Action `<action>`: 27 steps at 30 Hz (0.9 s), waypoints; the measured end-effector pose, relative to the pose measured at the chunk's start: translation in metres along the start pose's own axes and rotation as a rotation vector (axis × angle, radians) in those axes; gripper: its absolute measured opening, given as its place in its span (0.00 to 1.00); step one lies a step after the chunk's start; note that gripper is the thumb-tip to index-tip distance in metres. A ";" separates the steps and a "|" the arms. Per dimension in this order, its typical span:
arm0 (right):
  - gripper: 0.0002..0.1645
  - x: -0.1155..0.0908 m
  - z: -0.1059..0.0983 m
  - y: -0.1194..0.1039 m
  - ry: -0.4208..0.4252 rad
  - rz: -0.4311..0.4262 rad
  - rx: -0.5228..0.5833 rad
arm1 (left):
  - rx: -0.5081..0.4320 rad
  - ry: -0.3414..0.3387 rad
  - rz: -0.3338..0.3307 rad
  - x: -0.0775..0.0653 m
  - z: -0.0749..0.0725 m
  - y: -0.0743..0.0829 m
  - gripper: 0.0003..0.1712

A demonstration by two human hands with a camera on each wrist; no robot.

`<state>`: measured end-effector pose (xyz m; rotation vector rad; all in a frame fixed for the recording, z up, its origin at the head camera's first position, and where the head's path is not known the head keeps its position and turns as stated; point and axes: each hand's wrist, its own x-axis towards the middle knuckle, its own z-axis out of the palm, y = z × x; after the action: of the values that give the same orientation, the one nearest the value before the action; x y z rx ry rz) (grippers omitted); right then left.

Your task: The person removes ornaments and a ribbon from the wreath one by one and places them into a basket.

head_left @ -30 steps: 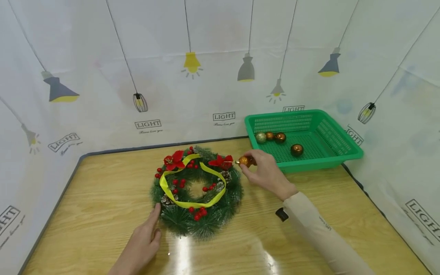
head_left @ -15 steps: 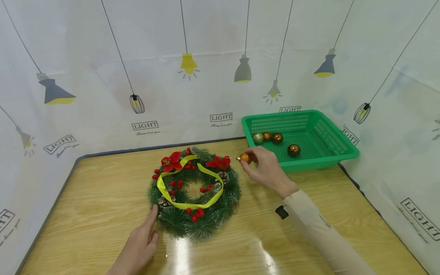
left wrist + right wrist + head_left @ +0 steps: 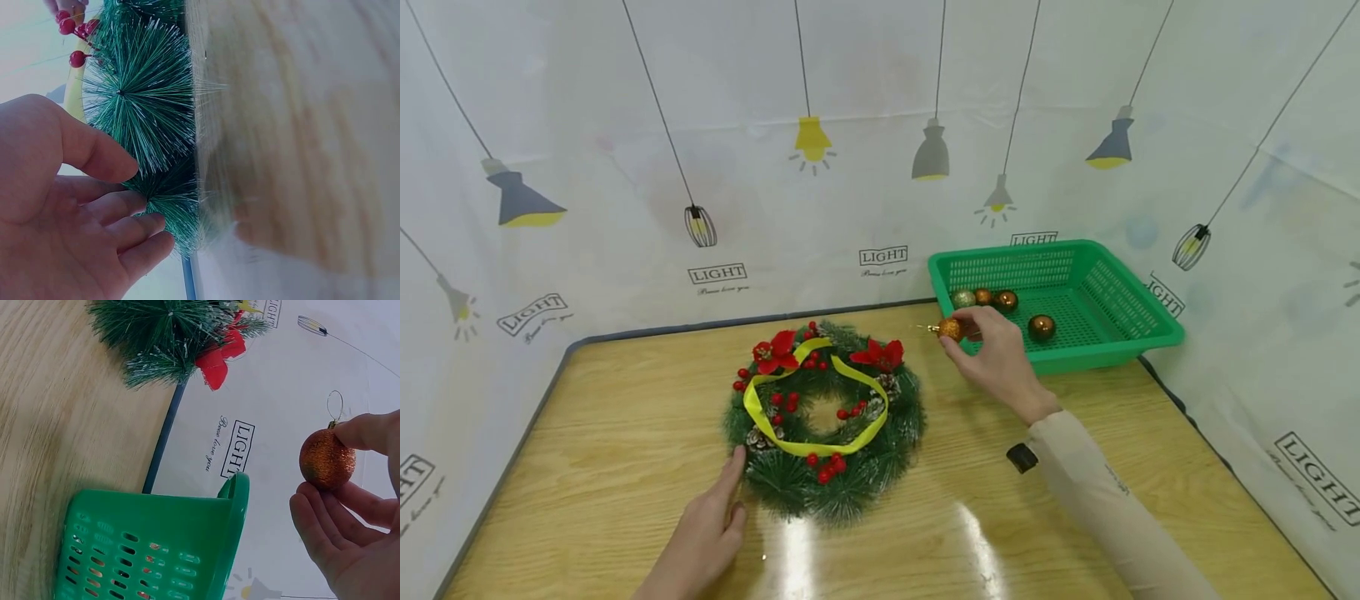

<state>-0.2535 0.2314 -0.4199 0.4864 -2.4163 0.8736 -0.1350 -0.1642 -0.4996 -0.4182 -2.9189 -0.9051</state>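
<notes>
Between thumb and fingers, my right hand (image 3: 1000,358) pinches an orange glitter Christmas bauble (image 3: 950,329) in the air, right of the wreath and in front of the basket. A clear hanging loop (image 3: 335,405) sticks out of its metal cap in the right wrist view. The green Christmas wreath (image 3: 898,433) lies on the table, with red flowers, red berries, pine cones and a yellow ribbon (image 3: 868,433) looped over it. At its near left edge rests my left hand (image 3: 703,525), index finger extended and touching or very close to the needles (image 3: 144,106).
A green plastic basket (image 3: 1105,354) stands at the back right against the wall cloth. Inside it sit several baubles, including a pale gold one (image 3: 962,297) and a shiny brown one (image 3: 1042,327). Cloth printed with lamps (image 3: 815,137) surrounds the wooden table (image 3: 647,400).
My right hand has carried the bauble rightward and slightly up, away from the wreath's red flower. My left hand stays at the wreath's edge. The head view has shifted slightly.
</notes>
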 end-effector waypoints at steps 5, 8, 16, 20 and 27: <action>0.20 0.000 -0.003 0.003 0.055 0.019 0.036 | 0.003 0.005 0.001 0.000 0.001 -0.001 0.43; 0.21 0.000 -0.005 0.005 0.073 0.028 0.051 | 0.001 0.007 0.000 0.000 0.001 -0.001 0.43; 0.22 0.000 -0.009 0.014 0.082 0.113 0.122 | -0.003 0.004 -0.005 0.001 0.000 0.000 0.43; 0.22 -0.002 -0.013 0.020 0.080 0.161 0.146 | -0.002 -0.005 -0.014 0.001 0.000 0.001 0.43; 0.22 -0.003 -0.020 0.024 0.100 0.199 0.180 | -0.004 -0.013 -0.019 0.001 0.001 0.000 0.43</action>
<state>-0.2563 0.2629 -0.4199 0.2626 -2.3334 1.1793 -0.1356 -0.1638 -0.5003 -0.3982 -2.9385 -0.9146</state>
